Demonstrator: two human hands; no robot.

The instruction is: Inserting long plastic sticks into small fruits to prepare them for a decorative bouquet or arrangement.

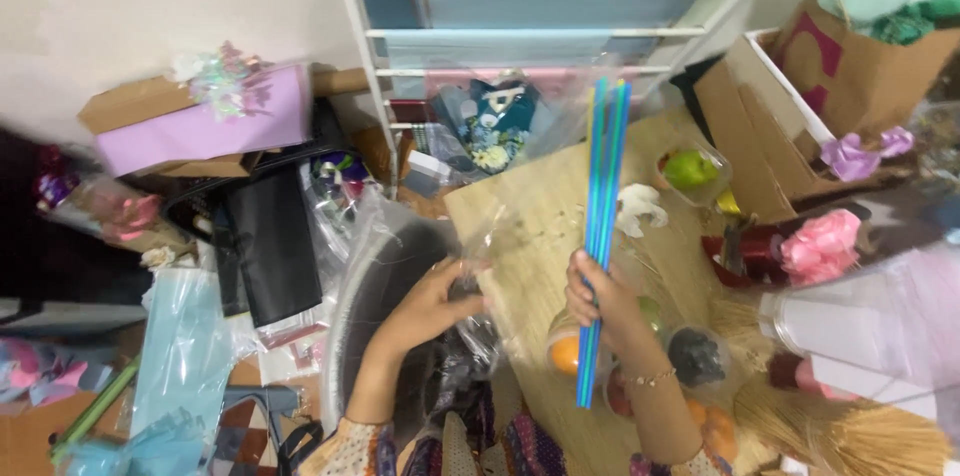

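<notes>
Over the mat, your R hand clamps blue sticks upright, keeping them bundled; L hand pinches clear wrap, holding it open.

Behind the right hand gripping the sticks, an orange fruit shows only in part, and the fingers cover a short stretch of the sticks. The left hand pinches clear film, whose edges are too faint to trace. Right of the sticks, the broom and the white rolls are cut off by the frame edge. Left of the sticks, a dark blurred shape cannot be made out. Both forearms leave the frame at the bottom.
</notes>
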